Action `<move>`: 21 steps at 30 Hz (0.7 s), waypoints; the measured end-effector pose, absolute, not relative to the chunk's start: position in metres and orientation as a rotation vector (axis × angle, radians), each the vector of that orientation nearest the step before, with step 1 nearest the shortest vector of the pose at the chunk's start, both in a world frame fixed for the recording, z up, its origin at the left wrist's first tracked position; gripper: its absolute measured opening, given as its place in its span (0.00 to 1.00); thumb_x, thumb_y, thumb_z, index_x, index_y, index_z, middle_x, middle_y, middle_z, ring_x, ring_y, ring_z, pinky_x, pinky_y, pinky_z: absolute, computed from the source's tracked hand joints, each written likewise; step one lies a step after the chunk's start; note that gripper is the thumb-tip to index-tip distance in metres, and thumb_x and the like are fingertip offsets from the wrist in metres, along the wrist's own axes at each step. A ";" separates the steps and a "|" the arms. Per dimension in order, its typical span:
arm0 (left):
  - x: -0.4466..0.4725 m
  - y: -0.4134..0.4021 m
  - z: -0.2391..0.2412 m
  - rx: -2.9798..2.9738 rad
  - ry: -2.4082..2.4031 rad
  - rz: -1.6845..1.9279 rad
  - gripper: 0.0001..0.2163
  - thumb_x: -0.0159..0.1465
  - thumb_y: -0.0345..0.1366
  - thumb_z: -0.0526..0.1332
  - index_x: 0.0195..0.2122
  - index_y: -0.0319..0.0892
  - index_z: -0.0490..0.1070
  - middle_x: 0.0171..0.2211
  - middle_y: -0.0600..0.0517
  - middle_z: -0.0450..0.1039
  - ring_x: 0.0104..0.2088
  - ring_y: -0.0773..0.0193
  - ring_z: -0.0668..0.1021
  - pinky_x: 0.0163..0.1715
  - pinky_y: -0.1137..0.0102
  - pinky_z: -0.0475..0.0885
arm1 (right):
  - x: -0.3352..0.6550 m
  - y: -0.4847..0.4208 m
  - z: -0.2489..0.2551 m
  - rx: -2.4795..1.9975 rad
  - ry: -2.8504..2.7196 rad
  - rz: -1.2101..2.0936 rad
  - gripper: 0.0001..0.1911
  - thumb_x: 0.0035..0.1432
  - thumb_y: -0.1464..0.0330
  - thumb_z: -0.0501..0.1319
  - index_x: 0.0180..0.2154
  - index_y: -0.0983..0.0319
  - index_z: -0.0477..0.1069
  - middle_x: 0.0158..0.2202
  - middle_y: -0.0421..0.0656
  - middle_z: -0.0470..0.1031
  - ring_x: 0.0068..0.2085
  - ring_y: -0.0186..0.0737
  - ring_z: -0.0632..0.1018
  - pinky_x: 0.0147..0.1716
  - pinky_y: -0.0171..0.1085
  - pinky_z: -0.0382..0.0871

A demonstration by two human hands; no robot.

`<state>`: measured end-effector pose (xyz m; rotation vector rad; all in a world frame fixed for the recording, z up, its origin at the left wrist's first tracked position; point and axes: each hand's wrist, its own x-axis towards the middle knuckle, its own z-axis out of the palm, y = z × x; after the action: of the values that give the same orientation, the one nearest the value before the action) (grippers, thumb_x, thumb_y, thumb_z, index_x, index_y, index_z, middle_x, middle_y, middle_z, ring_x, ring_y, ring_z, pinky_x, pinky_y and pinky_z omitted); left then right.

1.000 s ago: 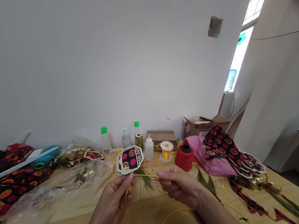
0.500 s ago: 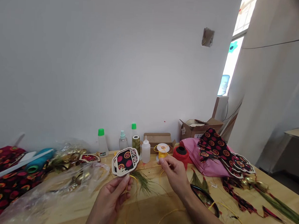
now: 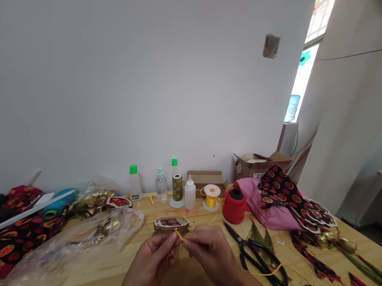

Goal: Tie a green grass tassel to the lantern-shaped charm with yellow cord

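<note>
My left hand (image 3: 161, 253) is closed in a pinch on a yellow cord (image 3: 178, 234) just below the wooden-edged ornament (image 3: 171, 223). The ornament is tilted, so its patterned dark face shows only as a thin strip. Close beside it, my right hand (image 3: 210, 249) pinches the same cord between thumb and forefinger. Whether a knot or loop is there is too small to tell. Black-handled scissors (image 3: 252, 255) lie to the right of my right hand, with cord across their handles. The yellow cord spool (image 3: 211, 199) stands behind the hands.
A red thread cone (image 3: 234, 207), a white squeeze bottle (image 3: 190, 195) and an olive thread spool (image 3: 177, 188) stand toward the wall. Plastic bags (image 3: 88, 235) and patterned cloth lie at left. Pink cloth (image 3: 254, 200), patterned fabric and green tassels (image 3: 363, 264) lie at right.
My right hand has come left and down, from near the spool to my left hand, and pinches the cord. The ornament has tipped from upright to nearly edge-on. The scissors are more exposed.
</note>
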<state>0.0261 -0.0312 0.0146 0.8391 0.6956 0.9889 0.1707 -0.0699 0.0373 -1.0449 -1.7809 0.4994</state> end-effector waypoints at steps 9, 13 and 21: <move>0.030 -0.041 0.023 0.598 0.690 0.931 0.04 0.49 0.27 0.63 0.27 0.36 0.73 0.20 0.54 0.71 0.18 0.75 0.71 0.09 0.85 0.61 | 0.175 -0.074 0.040 -0.984 -1.982 0.255 0.11 0.54 0.72 0.50 0.28 0.67 0.70 0.20 0.39 0.64 0.23 0.29 0.64 0.23 0.29 0.54; 0.027 -0.042 0.028 0.380 0.701 0.936 0.09 0.57 0.22 0.53 0.27 0.34 0.72 0.23 0.49 0.75 0.17 0.74 0.75 0.08 0.86 0.64 | 0.177 -0.073 0.038 -1.013 -2.038 0.190 0.11 0.54 0.72 0.49 0.27 0.67 0.69 0.20 0.39 0.63 0.22 0.29 0.63 0.22 0.30 0.54; 0.027 -0.039 0.029 0.594 0.673 1.124 0.09 0.52 0.19 0.57 0.23 0.34 0.75 0.23 0.49 0.78 0.24 0.70 0.78 0.27 0.80 0.74 | 0.175 -0.071 0.039 -1.133 -1.862 0.099 0.09 0.53 0.73 0.51 0.32 0.63 0.69 0.28 0.43 0.69 0.32 0.36 0.68 0.32 0.34 0.58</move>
<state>0.0268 -0.0391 0.0293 0.5942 0.6731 1.1239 0.1746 -0.0713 0.0393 -1.1327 -1.8619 0.0986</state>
